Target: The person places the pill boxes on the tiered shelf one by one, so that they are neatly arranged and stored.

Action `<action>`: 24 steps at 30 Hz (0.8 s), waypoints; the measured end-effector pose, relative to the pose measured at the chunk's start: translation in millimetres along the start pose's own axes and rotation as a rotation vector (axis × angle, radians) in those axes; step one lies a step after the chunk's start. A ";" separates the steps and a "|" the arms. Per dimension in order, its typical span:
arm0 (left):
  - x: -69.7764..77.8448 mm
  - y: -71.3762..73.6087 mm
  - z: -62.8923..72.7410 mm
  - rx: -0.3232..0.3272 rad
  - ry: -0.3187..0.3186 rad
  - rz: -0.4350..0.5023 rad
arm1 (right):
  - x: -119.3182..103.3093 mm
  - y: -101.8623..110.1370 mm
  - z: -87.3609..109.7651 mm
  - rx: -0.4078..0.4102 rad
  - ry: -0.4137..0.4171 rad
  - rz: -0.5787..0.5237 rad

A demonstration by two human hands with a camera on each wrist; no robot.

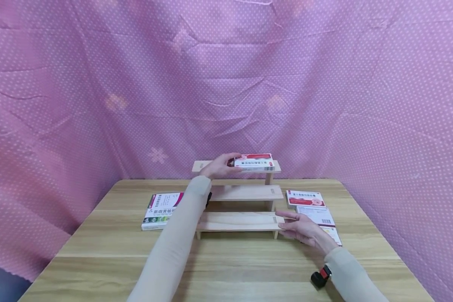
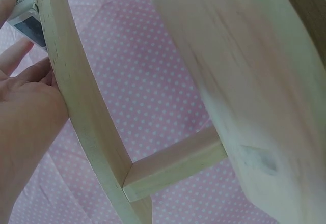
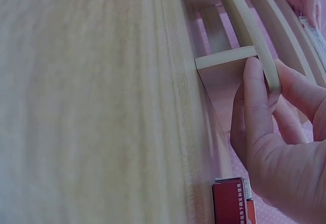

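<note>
A three-tier wooden display rack [image 1: 241, 222] stands on the table. On the right part of its top tier lies a red-and-white medicine box [image 1: 254, 162]. My left hand [image 1: 220, 165] pinches the left end of that box, thumb in front and fingers behind. In the left wrist view a corner of the box [image 2: 28, 23] shows past the top board [image 2: 84, 96]. My right hand [image 1: 302, 228] grips the right end of the lowest tier. The right wrist view has the thumb and fingers on either side of that board's end [image 3: 272, 76].
Left of the rack lies a white, green and magenta medicine box [image 1: 160, 212], partly behind my left forearm. To the right are another red-and-white box [image 1: 305, 199] and a white box [image 1: 315, 215], with more packaging below. A pink dotted cloth [image 1: 226, 84] hangs behind the table [image 1: 241, 268].
</note>
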State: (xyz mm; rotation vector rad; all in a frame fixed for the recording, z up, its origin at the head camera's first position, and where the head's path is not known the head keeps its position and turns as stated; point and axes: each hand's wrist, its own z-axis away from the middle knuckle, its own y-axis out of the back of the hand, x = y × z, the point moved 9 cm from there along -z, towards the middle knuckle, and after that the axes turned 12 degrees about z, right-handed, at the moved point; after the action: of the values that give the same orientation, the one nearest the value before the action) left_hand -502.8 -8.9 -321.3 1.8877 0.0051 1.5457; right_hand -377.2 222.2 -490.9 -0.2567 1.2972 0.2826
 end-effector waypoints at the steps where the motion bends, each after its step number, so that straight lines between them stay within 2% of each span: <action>1: 0.0 0.0 0.0 0.001 -0.002 -0.001 | -0.3 0.1 0.0 0.004 -0.001 0.001; 8: -3.5 1.8 -1.3 0.009 -0.010 0.014 | -2.1 -1.1 -0.4 0.010 -0.005 0.004; 14: -4.9 5.2 0.5 0.040 -0.050 0.058 | 0.3 -2.7 -1.1 0.017 -0.003 0.005; 19: -4.9 10.6 8.1 0.079 -0.086 0.140 | 1.6 -2.6 -1.1 0.024 -0.006 0.003; 24: -6.4 19.4 18.8 0.124 -0.112 0.177 | 1.6 -0.1 0.2 0.028 -0.010 -0.008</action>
State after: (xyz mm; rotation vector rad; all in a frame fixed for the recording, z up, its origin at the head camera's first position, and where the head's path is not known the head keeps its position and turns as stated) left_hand -496.3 -35.7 -318.1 2.1188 -0.1221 1.5849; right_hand -376.6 222.2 -492.5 -0.2363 1.2891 0.2586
